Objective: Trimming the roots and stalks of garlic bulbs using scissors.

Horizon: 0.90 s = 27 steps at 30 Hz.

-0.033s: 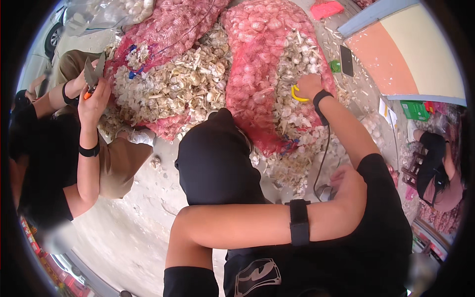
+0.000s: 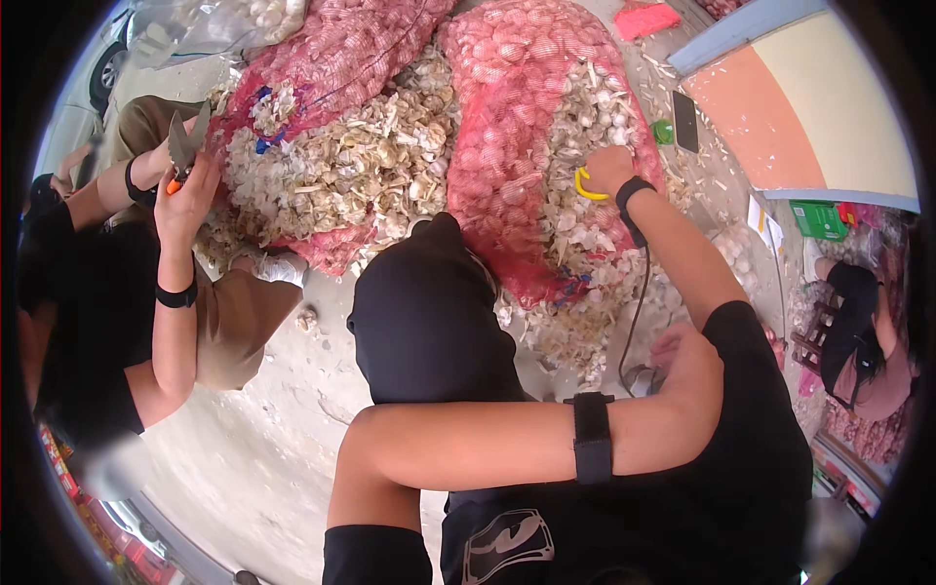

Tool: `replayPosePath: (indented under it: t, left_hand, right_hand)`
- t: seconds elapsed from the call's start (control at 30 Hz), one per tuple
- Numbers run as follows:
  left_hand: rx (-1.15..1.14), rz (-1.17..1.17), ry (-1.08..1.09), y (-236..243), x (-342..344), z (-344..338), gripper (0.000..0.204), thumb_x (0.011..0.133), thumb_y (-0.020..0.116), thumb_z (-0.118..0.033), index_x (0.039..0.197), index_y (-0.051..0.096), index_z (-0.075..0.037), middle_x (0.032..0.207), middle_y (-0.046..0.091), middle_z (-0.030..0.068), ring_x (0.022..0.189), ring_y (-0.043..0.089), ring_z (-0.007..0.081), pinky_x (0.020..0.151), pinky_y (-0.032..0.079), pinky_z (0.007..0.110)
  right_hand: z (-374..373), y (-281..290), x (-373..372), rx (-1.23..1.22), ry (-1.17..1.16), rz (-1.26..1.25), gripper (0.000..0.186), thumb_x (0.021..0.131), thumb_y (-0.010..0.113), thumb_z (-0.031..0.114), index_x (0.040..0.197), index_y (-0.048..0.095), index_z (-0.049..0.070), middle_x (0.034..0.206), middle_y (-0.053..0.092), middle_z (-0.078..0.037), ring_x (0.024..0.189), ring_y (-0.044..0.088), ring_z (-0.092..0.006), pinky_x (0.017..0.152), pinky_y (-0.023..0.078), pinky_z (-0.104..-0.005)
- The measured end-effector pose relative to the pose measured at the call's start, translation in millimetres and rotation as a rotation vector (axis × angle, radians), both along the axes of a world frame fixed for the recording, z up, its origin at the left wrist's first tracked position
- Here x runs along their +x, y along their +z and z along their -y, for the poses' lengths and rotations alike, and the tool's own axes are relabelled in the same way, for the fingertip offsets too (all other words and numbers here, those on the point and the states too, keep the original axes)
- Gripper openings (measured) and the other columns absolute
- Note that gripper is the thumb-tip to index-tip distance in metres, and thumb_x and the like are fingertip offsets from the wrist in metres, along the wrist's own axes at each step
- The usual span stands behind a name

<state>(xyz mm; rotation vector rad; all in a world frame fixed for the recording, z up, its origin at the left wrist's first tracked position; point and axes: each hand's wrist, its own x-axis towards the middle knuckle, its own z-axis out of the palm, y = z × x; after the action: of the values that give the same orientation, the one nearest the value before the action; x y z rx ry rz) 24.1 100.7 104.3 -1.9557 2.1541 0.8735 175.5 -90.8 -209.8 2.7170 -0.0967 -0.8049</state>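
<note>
My right hand [image 2: 611,173] is closed round yellow-handled scissors [image 2: 589,187]; only the curved handle shows and the blades cannot be made out. It rests over loose garlic bulbs [image 2: 590,107] in the open side of a red mesh sack [image 2: 497,146]. My left forearm lies across my lap, bent at the wrist. Beside my right upper arm is my left hand [image 2: 680,349], its fingers loosely bent with nothing seen in them. A dark cable runs down from my right wristband, past the left hand.
A co-worker's hand [image 2: 185,195] at the left holds orange-handled shears [image 2: 182,144]. Garlic trimmings [image 2: 341,161] spill between the sacks. A phone [image 2: 684,121] and a green object [image 2: 662,132] lie right of my sack. Another person [image 2: 863,331] sits at far right.
</note>
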Motion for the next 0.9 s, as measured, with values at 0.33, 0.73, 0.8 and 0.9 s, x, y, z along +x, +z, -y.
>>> replayPosePath:
  t: [0.33,0.73,0.8,0.9]
  left_hand:
    - [-0.043,-0.071,-0.014,-6,-4,2,0.02,0.081,0.069,-0.022,0.098,0.078,-0.015,0.09,0.071,0.0003,0.084,0.066,0.0202,0.07,0.043,0.039]
    - [-0.502,0.062,0.403,-54,33,13,0.022,0.083,0.067,-0.017,0.101,0.072,-0.007,0.101,0.069,0.0107,0.098,0.065,0.0276,0.084,0.048,0.042]
    - [-0.623,0.027,0.419,-61,50,22,0.023,0.085,0.064,-0.017,0.104,0.07,-0.005,0.107,0.067,0.0149,0.1,0.063,0.0314,0.087,0.048,0.046]
    - [-0.673,0.126,0.495,-72,64,35,0.025,0.088,0.062,-0.02,0.107,0.068,-0.004,0.112,0.065,0.0176,0.108,0.061,0.0342,0.094,0.046,0.046]
  right_hand:
    - [6,32,-17,0.057,0.114,0.077,0.027,0.072,0.077,0.036,0.087,0.078,0.013,0.088,0.074,-0.01,0.086,0.073,-0.0282,0.072,0.057,-0.0397]
    - [47,194,-190,0.316,-0.064,0.203,0.035,0.076,0.075,0.037,0.096,0.072,0.008,0.082,0.07,-0.017,0.076,0.069,-0.0354,0.068,0.054,-0.0453]
    - [46,230,-235,0.342,-0.095,0.255,0.034,0.077,0.075,0.035,0.099,0.071,0.009,0.082,0.071,-0.016,0.076,0.069,-0.0346,0.067,0.053,-0.0453]
    - [33,267,-280,0.332,-0.252,0.34,0.034,0.074,0.077,0.029,0.101,0.071,0.01,0.082,0.072,-0.012,0.076,0.069,-0.034,0.067,0.053,-0.0436]
